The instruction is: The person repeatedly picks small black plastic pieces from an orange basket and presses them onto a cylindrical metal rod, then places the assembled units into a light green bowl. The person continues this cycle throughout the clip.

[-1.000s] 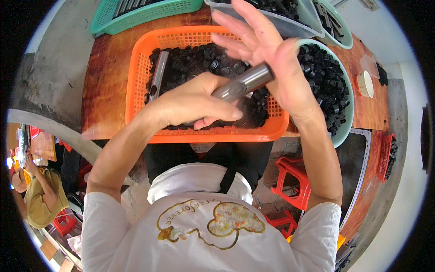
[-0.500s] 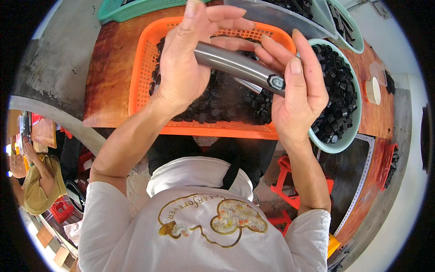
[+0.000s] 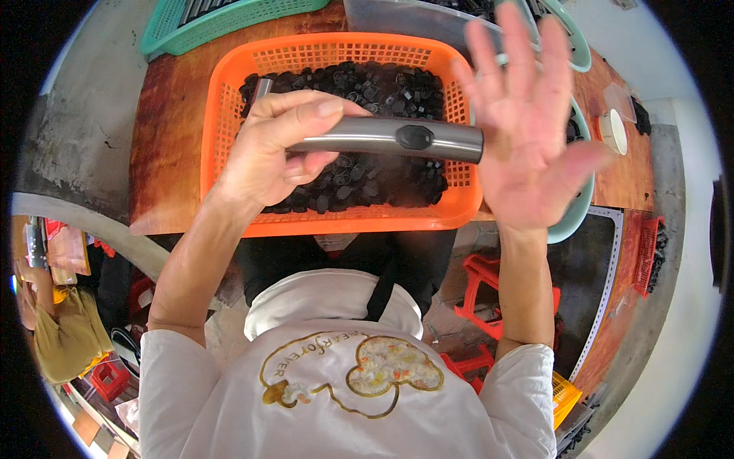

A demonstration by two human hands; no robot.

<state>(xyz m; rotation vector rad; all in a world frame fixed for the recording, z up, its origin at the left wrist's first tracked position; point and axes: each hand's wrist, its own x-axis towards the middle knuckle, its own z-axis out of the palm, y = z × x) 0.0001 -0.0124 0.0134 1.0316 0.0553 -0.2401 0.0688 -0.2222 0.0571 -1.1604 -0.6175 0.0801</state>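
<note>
My left hand (image 3: 264,145) is wrapped round a dark grey, brushed-metal tube (image 3: 359,135) with a slight curve. The tube lies roughly level above the orange basket, and a black oval piece (image 3: 414,138) sits in its side near the right end. Fingers spread, my right hand (image 3: 527,138) holds nothing; its palm is beside or against the tube's right end, contact unclear. Small black plastic parts (image 3: 382,180) fill the orange basket (image 3: 336,224). Beyond my left hand a short metal tube end (image 3: 264,88) pokes up; whether it belongs to the held tube I cannot tell.
A pale green bowl (image 3: 575,222) stands behind my right hand, mostly hidden. At the back are a green basket (image 3: 245,17) of tubes and a clear bin (image 3: 405,27). A paper cup (image 3: 613,131) sits right. Red stools (image 3: 482,294) stand below; another person (image 3: 73,336) is far left.
My right hand has let go of the tube's end and opened out. The tube has rolled and levelled in my left hand, so its black oval piece now faces up.
</note>
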